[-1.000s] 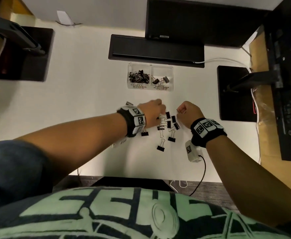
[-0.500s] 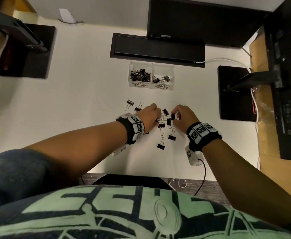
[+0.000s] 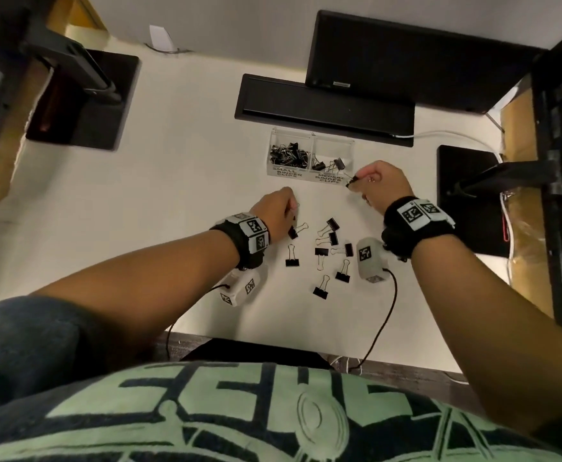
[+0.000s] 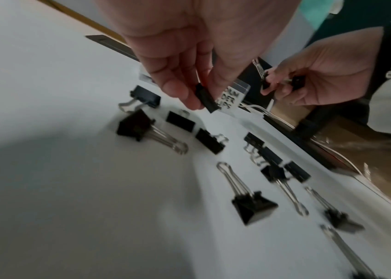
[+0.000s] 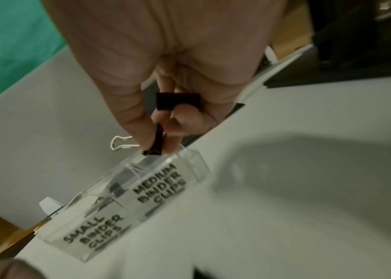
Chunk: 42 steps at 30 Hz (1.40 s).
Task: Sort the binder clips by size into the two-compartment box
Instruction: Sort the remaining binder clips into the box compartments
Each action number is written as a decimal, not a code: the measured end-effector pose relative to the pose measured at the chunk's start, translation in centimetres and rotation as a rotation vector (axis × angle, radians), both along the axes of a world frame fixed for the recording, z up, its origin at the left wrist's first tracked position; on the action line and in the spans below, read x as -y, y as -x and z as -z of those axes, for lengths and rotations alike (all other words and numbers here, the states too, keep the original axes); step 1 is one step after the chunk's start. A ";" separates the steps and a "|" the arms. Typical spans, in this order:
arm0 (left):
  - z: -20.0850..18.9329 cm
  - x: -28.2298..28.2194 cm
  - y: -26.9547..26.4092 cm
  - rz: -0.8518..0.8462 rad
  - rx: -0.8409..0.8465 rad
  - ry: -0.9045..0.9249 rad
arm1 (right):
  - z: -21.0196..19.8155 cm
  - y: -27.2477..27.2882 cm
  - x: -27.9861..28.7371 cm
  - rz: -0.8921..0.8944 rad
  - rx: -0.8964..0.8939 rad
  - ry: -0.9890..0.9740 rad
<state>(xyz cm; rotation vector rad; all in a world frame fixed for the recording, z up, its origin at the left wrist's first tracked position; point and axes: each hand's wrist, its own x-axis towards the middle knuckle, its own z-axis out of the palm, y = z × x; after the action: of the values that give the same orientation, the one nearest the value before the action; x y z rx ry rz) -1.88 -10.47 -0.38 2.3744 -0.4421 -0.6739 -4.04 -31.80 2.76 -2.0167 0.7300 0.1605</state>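
Note:
A clear two-compartment box stands mid-table, labelled small on the left and medium on the right, with black clips in both halves. My right hand hovers at the box's front right corner. It pinches one black binder clip between thumb and finger, with a second clip tucked in its curled fingers. My left hand is over the left edge of the loose pile and pinches a black clip just above the table. Several loose clips lie between my wrists.
A black bar and a monitor stand behind the box. Black stand bases sit at the far left and right. Wrist camera cables trail to the table's near edge.
My right hand has left the pile and moved up to the box's medium side with clips in it. My left hand has shifted left and lifted a clip off the table.

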 end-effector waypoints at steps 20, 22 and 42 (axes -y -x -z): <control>0.4 -3.3 -3.4 0.016 0.027 -0.293 | 0.6 -3.3 -7.5 -0.499 0.070 0.436; 0.6 -3.5 -3.3 0.094 0.020 -0.316 | 1.8 -1.7 -9.3 -0.627 -0.002 0.404; 1.7 -3.3 -2.5 0.182 0.135 -0.355 | 2.1 -0.4 -9.0 -0.360 0.124 0.261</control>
<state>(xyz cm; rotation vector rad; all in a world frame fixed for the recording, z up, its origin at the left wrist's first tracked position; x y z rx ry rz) 0.62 -7.13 -2.09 2.7498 -0.6484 -0.7248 -3.69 -22.83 0.61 -2.3732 0.3167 0.1534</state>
